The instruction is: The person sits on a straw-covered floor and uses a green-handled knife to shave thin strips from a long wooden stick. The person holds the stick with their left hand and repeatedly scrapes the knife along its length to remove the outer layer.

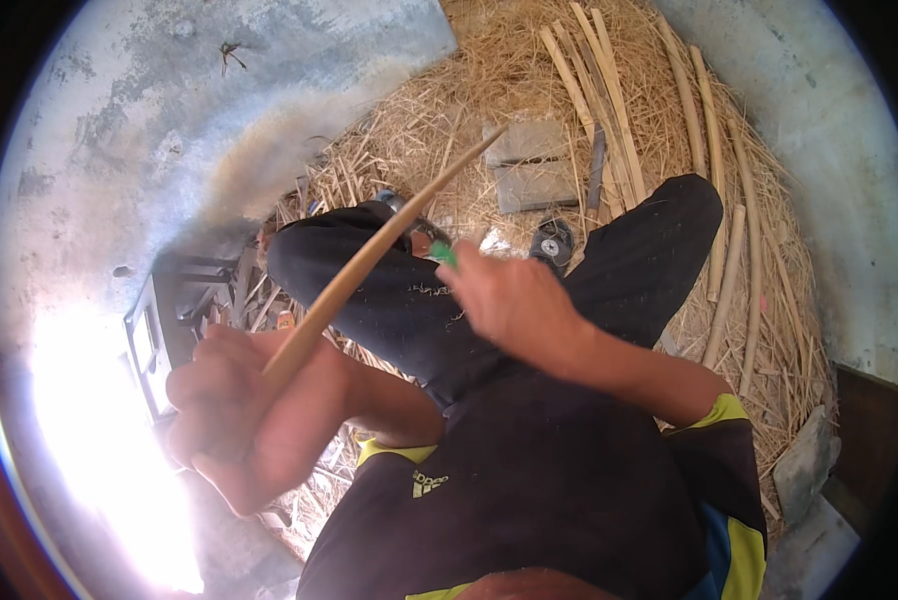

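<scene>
A long tapered wooden stick (pixel 369 250) slants up and away to the right, its thin tip toward the floor slabs. Its thick end lies in my left hand (pixel 254 415), whose fingers are wrapped round it at the lower left. My right hand (pixel 514 305) is closed on a small green-handled tool (pixel 443 254), close to the right side of the stick at its middle. Motion blurs that hand, and I cannot make out the tool's working end. Beneath both hands are my bent legs in black trousers (pixel 389 290).
Straw-like shavings (pixel 389 130) cover the floor. Pale wooden strips (pixel 609 100) lie at the far right, beside a dark flat blade-like piece (pixel 596 165). Grey slabs (pixel 534 180) sit ahead. Several poles (pixel 754 290) run along the right wall; a dark metal frame (pixel 154 340) stands left.
</scene>
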Demonstrator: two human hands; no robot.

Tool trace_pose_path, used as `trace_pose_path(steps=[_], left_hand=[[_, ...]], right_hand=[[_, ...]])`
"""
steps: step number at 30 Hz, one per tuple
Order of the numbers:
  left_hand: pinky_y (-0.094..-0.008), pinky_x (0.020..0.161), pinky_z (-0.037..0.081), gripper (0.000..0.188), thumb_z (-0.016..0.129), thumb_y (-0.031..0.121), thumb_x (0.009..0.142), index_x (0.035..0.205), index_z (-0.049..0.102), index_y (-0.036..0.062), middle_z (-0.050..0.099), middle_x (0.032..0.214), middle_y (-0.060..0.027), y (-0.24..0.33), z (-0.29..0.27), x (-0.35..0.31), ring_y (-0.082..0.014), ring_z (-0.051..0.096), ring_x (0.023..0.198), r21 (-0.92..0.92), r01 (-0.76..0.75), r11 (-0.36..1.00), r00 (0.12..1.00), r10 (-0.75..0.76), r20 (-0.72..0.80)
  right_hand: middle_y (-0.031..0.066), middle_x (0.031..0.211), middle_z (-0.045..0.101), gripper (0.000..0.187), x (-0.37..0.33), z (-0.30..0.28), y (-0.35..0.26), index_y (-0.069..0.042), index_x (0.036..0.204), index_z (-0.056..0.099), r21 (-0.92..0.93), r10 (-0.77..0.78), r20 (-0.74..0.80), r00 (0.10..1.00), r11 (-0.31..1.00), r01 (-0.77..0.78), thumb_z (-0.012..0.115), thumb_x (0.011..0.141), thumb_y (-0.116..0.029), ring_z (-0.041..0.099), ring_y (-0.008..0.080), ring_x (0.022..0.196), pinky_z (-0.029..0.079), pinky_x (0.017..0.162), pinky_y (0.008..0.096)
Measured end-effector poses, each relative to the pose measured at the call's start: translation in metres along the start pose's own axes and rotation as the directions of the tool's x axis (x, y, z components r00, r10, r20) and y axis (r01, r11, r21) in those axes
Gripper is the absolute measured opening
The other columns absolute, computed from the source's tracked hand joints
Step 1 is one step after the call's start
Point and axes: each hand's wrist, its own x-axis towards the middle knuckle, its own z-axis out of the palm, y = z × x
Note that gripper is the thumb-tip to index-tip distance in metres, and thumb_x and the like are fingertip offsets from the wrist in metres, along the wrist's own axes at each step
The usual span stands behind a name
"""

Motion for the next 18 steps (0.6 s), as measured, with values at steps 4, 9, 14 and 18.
trace_pose_path(steps=[4,9,14,18], left_hand=[[-0.0218,0.037,0.015,0.023,0.043,0.015,0.073,0.053,0.031,0.0109,0.026,0.047,-0.0012,-0.002,-0.001,0.001,-0.0087,0.022,0.037,-0.056,0.099,0.993,0.984,-0.106,-0.144],[-0.0212,0.037,0.013,0.025,0.043,0.013,0.072,0.05,0.031,0.0114,0.025,0.044,-0.0002,-0.004,0.005,0.001,-0.0085,0.023,0.036,-0.095,0.049,0.994,0.994,-0.058,-0.092],[-0.0213,0.037,0.013,0.026,0.043,0.016,0.072,0.048,0.033,0.0135,0.029,0.044,-0.0007,-0.007,0.009,0.004,-0.0084,0.026,0.036,-0.018,0.081,0.997,0.956,-0.083,-0.281],[-0.0211,0.037,0.014,0.03,0.044,0.023,0.075,0.048,0.035,0.0148,0.032,0.046,-0.0001,-0.003,0.012,-0.001,-0.0079,0.027,0.036,0.007,0.061,0.998,0.988,-0.059,-0.139]], right_hand=[[0.0191,0.052,0.053,0.024,0.01,0.008,0.039,0.0,0.09,0.048,-0.112,0.046,-0.059,0.997,0.992,-0.053,0.049,0.092,-0.024,0.058,0.0372,0.052,0.047,0.046,0.0444],[0.0217,0.055,0.054,0.026,0.009,0.008,0.016,0.0,0.092,0.05,-0.063,0.086,0.035,0.996,0.995,-0.083,0.046,0.093,-0.025,0.059,0.0381,0.056,0.047,0.048,0.0442],[0.0214,0.056,0.055,0.025,0.015,-0.002,0.033,0.001,0.094,0.051,0.044,0.044,-0.019,0.999,0.998,-0.043,0.047,0.093,-0.024,0.058,0.0392,0.056,0.044,0.05,0.0476],[0.0215,0.055,0.054,0.023,0.023,0.013,0.047,-0.001,0.094,0.051,0.022,0.146,-0.011,0.989,0.989,-0.146,0.05,0.092,-0.023,0.056,0.0409,0.054,0.043,0.05,0.0485]])
